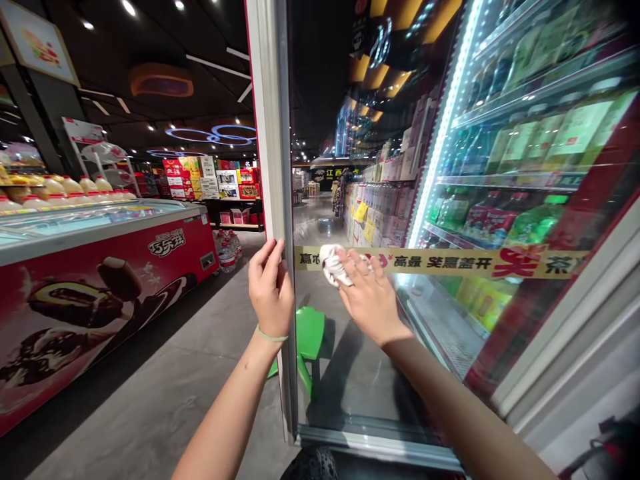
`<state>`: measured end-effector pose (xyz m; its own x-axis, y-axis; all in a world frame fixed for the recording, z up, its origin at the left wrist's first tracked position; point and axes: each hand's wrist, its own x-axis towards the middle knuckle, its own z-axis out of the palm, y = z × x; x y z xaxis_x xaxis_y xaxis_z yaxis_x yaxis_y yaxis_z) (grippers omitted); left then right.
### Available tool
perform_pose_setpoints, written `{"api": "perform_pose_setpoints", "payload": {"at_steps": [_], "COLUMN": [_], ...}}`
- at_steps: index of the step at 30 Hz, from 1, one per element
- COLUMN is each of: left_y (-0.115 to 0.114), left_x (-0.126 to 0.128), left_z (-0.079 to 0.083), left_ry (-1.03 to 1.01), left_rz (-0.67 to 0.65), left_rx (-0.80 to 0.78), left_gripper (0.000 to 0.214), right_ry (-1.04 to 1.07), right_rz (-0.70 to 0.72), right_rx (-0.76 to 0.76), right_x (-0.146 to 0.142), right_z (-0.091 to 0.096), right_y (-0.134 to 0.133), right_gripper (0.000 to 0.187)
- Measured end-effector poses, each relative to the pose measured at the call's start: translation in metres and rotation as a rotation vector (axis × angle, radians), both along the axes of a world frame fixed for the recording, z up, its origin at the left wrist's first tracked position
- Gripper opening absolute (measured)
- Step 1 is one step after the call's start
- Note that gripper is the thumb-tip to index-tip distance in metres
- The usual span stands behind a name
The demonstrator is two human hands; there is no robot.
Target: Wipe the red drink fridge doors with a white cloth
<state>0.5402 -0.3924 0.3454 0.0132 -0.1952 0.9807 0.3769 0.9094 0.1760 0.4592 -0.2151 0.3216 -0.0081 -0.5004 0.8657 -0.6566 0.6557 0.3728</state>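
An open glass fridge door (pixel 320 133) with a pale metal frame stands in front of me. My left hand (pixel 271 291) is closed around the door's outer edge at mid height, a green band on the wrist. My right hand (pixel 369 295) presses a crumpled white cloth (pixel 333 265) flat against the glass, fingers spread over it, right on a yellow sticker strip (pixel 450 262) with red and black characters.
The lit drinks fridge (pixel 525 147) with bottle shelves is on the right. A red chest freezer (pixel 100 267) runs along the left. A green plastic stool (pixel 309 333) stands behind the door. Grey floor aisle leads back to stacked goods.
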Motion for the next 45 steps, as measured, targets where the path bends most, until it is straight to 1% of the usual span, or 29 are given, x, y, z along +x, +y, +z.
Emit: {"api": "perform_pose_setpoints", "payload": {"at_steps": [2,3,6,7,8,9,12,14,15,17,19,21,22,23,24,26,28,29,30,31,32,34,35,37,39,40,41,42,45], "left_y": [0.003,0.005,0.008,0.008,0.008,0.007,0.006,0.008,0.009,0.013,0.014,0.014,0.014,0.014,0.016,0.026,0.047,0.061,0.076,0.091,0.106,0.130,0.138,0.148,0.151,0.151,0.151,0.150,0.148], "left_x": [-0.004,-0.007,-0.012,-0.013,-0.014,-0.015,-0.016,-0.019,-0.020,-0.022,-0.025,-0.026,-0.027,-0.028,-0.028,-0.030,-0.033,-0.034,-0.035,-0.037,-0.038,-0.042,-0.044,-0.047,-0.049,-0.050,-0.049,-0.049,-0.046], "left_z": [-0.005,-0.007,-0.012,-0.014,-0.015,-0.015,-0.016,-0.017,-0.017,-0.017,-0.017,-0.017,-0.017,-0.018,-0.020,-0.026,-0.036,-0.043,-0.049,-0.055,-0.061,-0.070,-0.074,-0.078,-0.080,-0.080,-0.080,-0.080,-0.080], "left_ry": [-0.003,-0.005,-0.021,-0.028,-0.035,-0.042,-0.040,-0.032,-0.030,-0.043,-0.060,-0.068,-0.068,-0.067,-0.066,-0.089,-0.158,-0.201,-0.231,-0.249,-0.260,-0.293,-0.308,-0.328,-0.332,-0.333,-0.336,-0.342,-0.358], "left_rz": [0.008,0.012,0.016,0.014,0.011,0.008,0.007,0.020,0.029,0.054,0.088,0.123,0.139,0.156,0.173,0.206,0.215,0.199,0.173,0.147,0.129,0.109,0.106,0.104,0.096,0.086,0.073,0.058,0.024], "left_rx": [0.009,0.010,-0.009,-0.019,-0.028,-0.034,-0.043,-0.047,-0.054,-0.080,-0.116,-0.155,-0.178,-0.201,-0.225,-0.284,-0.357,-0.397,-0.427,-0.453,-0.477,-0.480,-0.474,-0.458,-0.446,-0.436,-0.426,-0.414,-0.389], "left_gripper": [0.050,0.052,0.057,0.058,0.060,0.061,0.062,0.063,0.064,0.065,0.068,0.072,0.074,0.076,0.078,0.080,0.078,0.077,0.076,0.075,0.074,0.074,0.075,0.078,0.082,0.085,0.087,0.089,0.088], "right_ry": [-0.057,-0.072,-0.038,-0.022,-0.020,-0.033,-0.094,-0.102,-0.098,-0.100,-0.120,-0.143,-0.148,-0.146,-0.143,-0.136,-0.134,-0.140,-0.142,-0.159,-0.180,-0.214,-0.225,-0.235,-0.239,-0.247,-0.259,-0.274,-0.291], "right_rz": [-0.023,-0.013,0.030,0.020,-0.010,-0.053,-0.187,-0.237,-0.253,-0.275,-0.265,-0.197,-0.172,-0.160,-0.165,-0.209,-0.264,-0.287,-0.306,-0.315,-0.310,-0.296,-0.300,-0.337,-0.382,-0.397,-0.405,-0.404,-0.361], "right_rx": [-0.067,-0.053,0.111,0.141,0.128,0.074,-0.195,-0.333,-0.384,-0.442,-0.401,-0.221,-0.151,-0.124,-0.146,-0.297,-0.464,-0.510,-0.514,-0.459,-0.364,-0.204,-0.184,-0.287,-0.451,-0.499,-0.502,-0.462,-0.282], "right_x": [0.000,0.001,0.001,-0.002,-0.007,-0.013,-0.033,-0.043,-0.045,-0.043,-0.038,-0.034,-0.034,-0.035,-0.037,-0.044,-0.049,-0.050,-0.049,-0.048,-0.047,-0.047,-0.049,-0.053,-0.056,-0.056,-0.055,-0.055,-0.058], "right_z": [0.003,0.004,0.001,-0.001,-0.003,-0.005,-0.010,-0.017,-0.022,-0.028,-0.028,-0.017,-0.010,-0.003,0.001,0.001,-0.013,-0.021,-0.029,-0.034,-0.035,-0.030,-0.026,-0.019,-0.020,-0.023,-0.026,-0.028,-0.020], "right_y": [-0.002,-0.006,-0.009,-0.004,0.006,0.019,0.067,0.091,0.097,0.095,0.082,0.072,0.071,0.075,0.082,0.102,0.121,0.127,0.131,0.133,0.134,0.141,0.148,0.165,0.181,0.186,0.189,0.190,0.200], "right_gripper": [0.056,0.056,0.058,0.057,0.057,0.056,0.055,0.056,0.057,0.058,0.057,0.056,0.056,0.056,0.056,0.057,0.060,0.062,0.063,0.063,0.062,0.058,0.056,0.054,0.056,0.057,0.058,0.059,0.060]}}
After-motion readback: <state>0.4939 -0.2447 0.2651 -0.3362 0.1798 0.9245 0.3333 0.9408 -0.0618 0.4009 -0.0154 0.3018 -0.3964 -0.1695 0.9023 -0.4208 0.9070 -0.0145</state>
